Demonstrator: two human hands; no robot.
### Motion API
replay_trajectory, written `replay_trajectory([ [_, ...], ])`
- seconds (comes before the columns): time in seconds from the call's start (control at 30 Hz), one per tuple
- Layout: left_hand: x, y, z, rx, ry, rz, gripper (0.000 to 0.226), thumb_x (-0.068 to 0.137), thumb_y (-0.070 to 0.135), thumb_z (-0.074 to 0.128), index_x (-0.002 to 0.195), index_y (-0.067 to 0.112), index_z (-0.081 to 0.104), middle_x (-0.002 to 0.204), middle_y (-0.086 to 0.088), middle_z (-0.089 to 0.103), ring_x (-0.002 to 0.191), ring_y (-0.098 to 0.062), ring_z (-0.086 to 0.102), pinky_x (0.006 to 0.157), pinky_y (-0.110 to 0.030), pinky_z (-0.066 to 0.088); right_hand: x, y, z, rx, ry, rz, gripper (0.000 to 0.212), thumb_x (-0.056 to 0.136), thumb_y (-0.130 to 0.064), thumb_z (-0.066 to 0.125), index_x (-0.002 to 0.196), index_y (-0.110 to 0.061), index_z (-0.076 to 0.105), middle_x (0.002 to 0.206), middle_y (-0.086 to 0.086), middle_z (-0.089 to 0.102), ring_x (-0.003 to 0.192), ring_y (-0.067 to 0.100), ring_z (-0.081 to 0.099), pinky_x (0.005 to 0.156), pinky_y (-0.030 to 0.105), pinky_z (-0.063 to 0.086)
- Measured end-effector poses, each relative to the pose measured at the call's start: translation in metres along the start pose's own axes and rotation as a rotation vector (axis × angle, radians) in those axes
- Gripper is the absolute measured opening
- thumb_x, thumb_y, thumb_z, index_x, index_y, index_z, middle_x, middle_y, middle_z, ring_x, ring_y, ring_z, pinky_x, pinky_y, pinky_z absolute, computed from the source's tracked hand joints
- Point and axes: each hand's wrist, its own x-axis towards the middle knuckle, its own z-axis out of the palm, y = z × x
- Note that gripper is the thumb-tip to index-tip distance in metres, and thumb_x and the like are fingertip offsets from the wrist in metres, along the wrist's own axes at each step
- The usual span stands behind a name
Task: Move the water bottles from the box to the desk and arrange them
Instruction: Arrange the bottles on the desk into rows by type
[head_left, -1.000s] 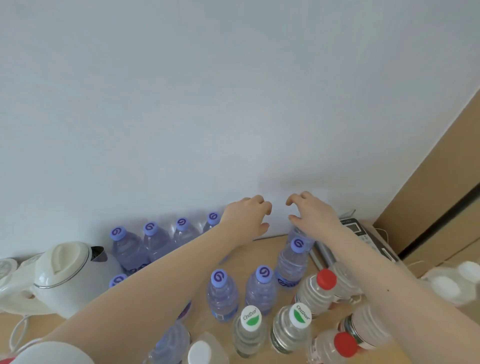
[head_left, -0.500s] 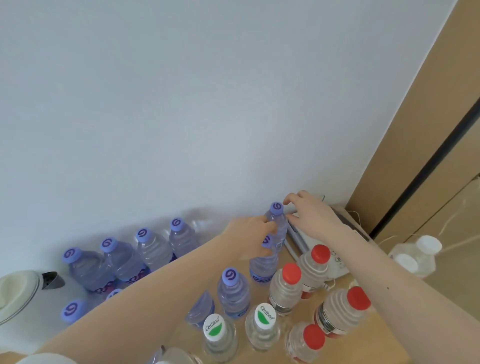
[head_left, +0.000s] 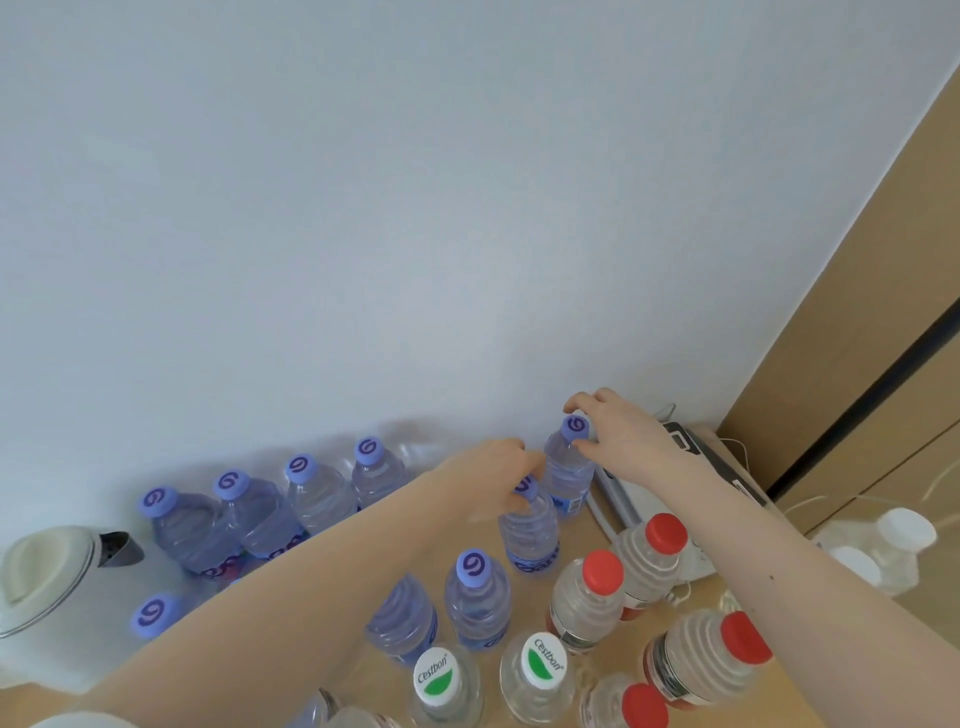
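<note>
Several small water bottles stand on the wooden desk (head_left: 779, 696). My right hand (head_left: 618, 431) pinches the purple cap of a bottle (head_left: 566, 467) near the wall, upright on the desk. My left hand (head_left: 493, 478) grips the cap of the purple-capped bottle (head_left: 530, 535) just in front of it. A row of purple-capped bottles (head_left: 311, 488) lines the wall at the left. Red-capped bottles (head_left: 587, 597) and white-and-green-capped bottles (head_left: 540, 675) stand in front. The box is out of view.
A white kettle (head_left: 47, 577) stands at the left edge. A white device with a screen (head_left: 670, 499) lies against the wall right of my hands. Large white-capped jugs (head_left: 893, 545) sit low at the right, by a brown cabinet (head_left: 857, 338).
The view swung right. Both hands, at first held with curled fingers above the bottles near the wall, came down onto two purple caps, and the right hand's bottle now stands apart, closer to the wall.
</note>
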Motion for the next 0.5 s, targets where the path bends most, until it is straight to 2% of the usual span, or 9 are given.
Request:
replay_trajectory([
  [0.17, -0.011, -0.019, -0.006, -0.013, 0.008, -0.066, 0.03, 0.094, 0.023, 0.055, 0.118, 0.006, 0.051, 0.111, -0.013, 0.049, 0.095, -0.032, 0.054, 0.07, -0.03, 0.035, 0.01, -0.005, 0.004, -0.011, -0.072, 0.002, 0.044, 0.091, -0.024, 0.057, 0.134, -0.022, 0.046, 0.123, 0.007, 0.046, 0.1, 0.026, 0.057, 0.073, 0.03, 0.04],
  [0.33, -0.024, -0.042, -0.011, -0.002, 0.036, -0.175, 0.029, 0.094, 0.027, 0.054, 0.117, 0.009, 0.051, 0.11, -0.01, 0.049, 0.095, -0.029, 0.054, 0.077, -0.038, 0.045, 0.017, -0.01, 0.01, -0.03, -0.126, 0.024, 0.036, 0.092, -0.019, 0.055, 0.128, -0.017, 0.051, 0.12, 0.01, 0.048, 0.1, 0.029, 0.057, 0.082, 0.032, 0.044],
  [0.5, -0.028, -0.06, -0.008, 0.009, 0.06, -0.266, 0.027, 0.094, 0.023, 0.052, 0.116, 0.007, 0.051, 0.109, -0.011, 0.05, 0.089, -0.027, 0.052, 0.073, -0.034, 0.041, 0.024, -0.017, 0.011, -0.003, -0.1, 0.018, 0.025, 0.094, -0.013, 0.049, 0.117, -0.014, 0.058, 0.105, 0.006, 0.042, 0.084, 0.025, 0.052, 0.073, 0.027, 0.037],
])
